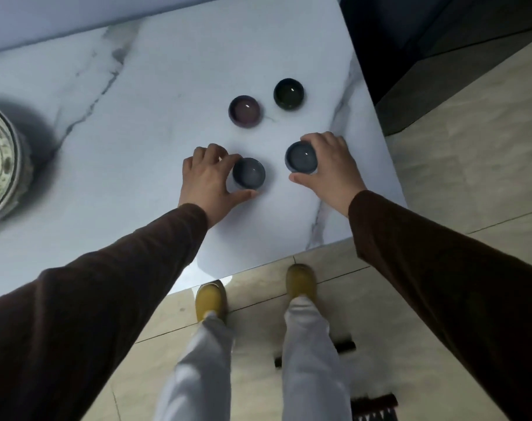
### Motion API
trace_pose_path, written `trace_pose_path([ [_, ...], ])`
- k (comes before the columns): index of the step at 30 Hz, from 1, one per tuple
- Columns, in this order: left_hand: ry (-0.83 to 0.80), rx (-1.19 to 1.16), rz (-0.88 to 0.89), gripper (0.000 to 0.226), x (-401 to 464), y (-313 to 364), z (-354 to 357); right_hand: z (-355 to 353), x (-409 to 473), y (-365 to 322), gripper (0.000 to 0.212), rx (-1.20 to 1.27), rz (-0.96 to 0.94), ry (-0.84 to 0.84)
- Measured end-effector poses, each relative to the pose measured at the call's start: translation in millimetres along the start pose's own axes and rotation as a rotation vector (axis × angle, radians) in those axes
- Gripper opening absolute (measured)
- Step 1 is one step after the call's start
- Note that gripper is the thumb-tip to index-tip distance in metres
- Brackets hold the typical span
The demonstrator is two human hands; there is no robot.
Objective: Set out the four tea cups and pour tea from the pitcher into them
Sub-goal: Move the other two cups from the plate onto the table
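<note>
Dim, cool light; a soft glare sits on the marble table (167,86) near its front edge. Heavy shadow pools beside the painted jar (0,165). Everything's slightly soft, edges bowing wide.

White marble-patterned desk (167,86) with grey veining, glossy surface, corner toward the lower right. At its left edge stands a painted ceramic jar (0,165) with floral decoration, casting a dark shadow. Floor (471,165) is beige polished tile with dark grout lines. A dark cabinet (441,56) occupies the upper right. A fringed rug (374,405) lies on the tiles at lower right.
</note>
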State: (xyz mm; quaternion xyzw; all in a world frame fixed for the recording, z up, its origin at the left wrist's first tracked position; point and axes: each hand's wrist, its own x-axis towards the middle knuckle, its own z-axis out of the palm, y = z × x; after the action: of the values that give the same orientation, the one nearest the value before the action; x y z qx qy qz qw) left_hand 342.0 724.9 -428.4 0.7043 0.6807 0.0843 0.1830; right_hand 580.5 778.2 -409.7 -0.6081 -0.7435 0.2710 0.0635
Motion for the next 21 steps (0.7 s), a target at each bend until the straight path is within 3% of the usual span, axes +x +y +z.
trace_pose_path([
  [10, 0.032, 0.025, -0.139, 0.069, 30.9, 32.8, 40.4, -6.1, 50.9, 51.1, 0.068, -0.025, -0.118, -0.079],
  [21, 0.009, 0.053, -0.14, 0.069, 33.8, 25.0, 47.0, 7.6, 63.8, 54.9, 0.066, -0.044, -0.131, -0.103],
])
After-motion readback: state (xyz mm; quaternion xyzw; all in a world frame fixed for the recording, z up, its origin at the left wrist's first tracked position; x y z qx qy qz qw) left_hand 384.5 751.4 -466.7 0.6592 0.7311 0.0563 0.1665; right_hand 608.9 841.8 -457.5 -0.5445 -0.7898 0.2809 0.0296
